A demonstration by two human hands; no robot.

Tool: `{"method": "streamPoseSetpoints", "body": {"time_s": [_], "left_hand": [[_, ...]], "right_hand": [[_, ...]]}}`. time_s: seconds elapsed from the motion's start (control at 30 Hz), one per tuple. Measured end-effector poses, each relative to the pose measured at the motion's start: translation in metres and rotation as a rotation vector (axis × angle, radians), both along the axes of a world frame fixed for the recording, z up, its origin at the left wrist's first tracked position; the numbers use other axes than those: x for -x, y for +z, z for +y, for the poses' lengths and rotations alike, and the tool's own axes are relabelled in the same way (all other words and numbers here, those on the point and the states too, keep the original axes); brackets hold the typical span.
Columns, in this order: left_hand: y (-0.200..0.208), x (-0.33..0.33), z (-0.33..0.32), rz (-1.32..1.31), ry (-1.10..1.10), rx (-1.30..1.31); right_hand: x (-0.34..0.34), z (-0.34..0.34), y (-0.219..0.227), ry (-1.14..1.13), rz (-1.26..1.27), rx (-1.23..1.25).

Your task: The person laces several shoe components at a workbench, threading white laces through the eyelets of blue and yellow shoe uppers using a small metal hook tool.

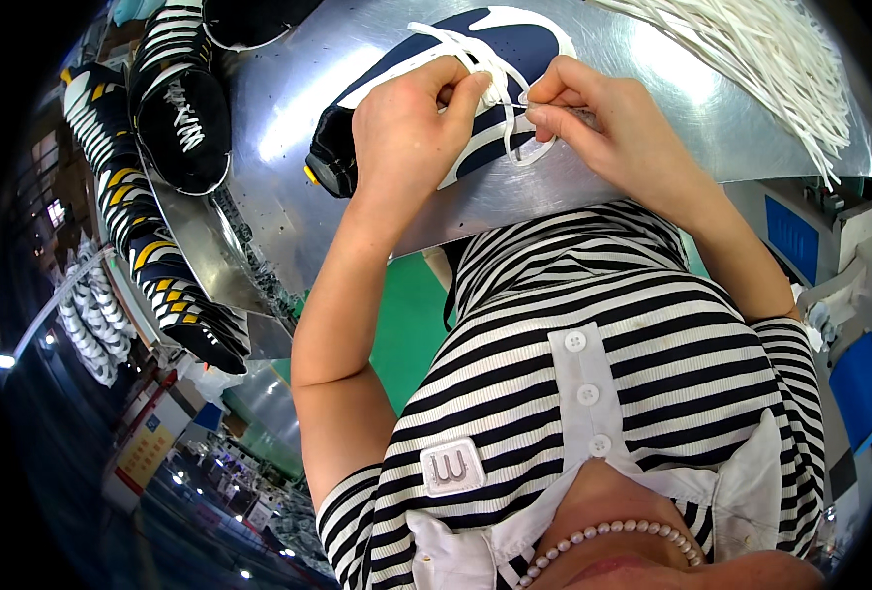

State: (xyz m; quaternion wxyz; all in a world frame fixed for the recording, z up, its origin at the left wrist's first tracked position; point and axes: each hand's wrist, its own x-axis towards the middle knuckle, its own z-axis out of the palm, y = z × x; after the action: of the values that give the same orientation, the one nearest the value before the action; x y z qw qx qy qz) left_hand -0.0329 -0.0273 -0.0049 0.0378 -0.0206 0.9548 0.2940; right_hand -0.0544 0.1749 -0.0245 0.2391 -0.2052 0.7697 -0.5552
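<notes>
A navy and white shoe upper [387, 69] lies on its side on a shiny metal table, its black-lined heel opening toward the left. My left hand [411, 128] is closed in a pinch over the eyelet area, where white lace runs between the fingers. Just to its right, my right hand [618, 128] pinches a strand of the white shoelace [511, 128] beside the eyelets. A loop of this lace hangs over the shoe's near side. My fingertips partly hide the eyelets and the lace ends.
A thick bundle of loose white laces [751, 59] lies at the table's right end. Black shoe uppers [182, 128] sit at the left, by a long stacked row of black, white and yellow uppers [126, 197]. The metal table's [288, 226] near edge runs close to my body.
</notes>
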Motion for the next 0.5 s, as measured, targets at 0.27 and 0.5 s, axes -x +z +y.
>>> {"method": "streamPoseSetpoints", "body": {"time_s": [0.27, 0.5], "left_hand": [[0.002, 0.000, -0.002, -0.061, -0.065, -0.127], [-0.004, -0.013, 0.007, 0.077, -0.206, -0.104]], "right_hand": [[0.005, -0.005, -0.008, -0.016, 0.270, -0.159], [0.001, -0.039, -0.003, 0.042, 0.463, -0.460]]}}
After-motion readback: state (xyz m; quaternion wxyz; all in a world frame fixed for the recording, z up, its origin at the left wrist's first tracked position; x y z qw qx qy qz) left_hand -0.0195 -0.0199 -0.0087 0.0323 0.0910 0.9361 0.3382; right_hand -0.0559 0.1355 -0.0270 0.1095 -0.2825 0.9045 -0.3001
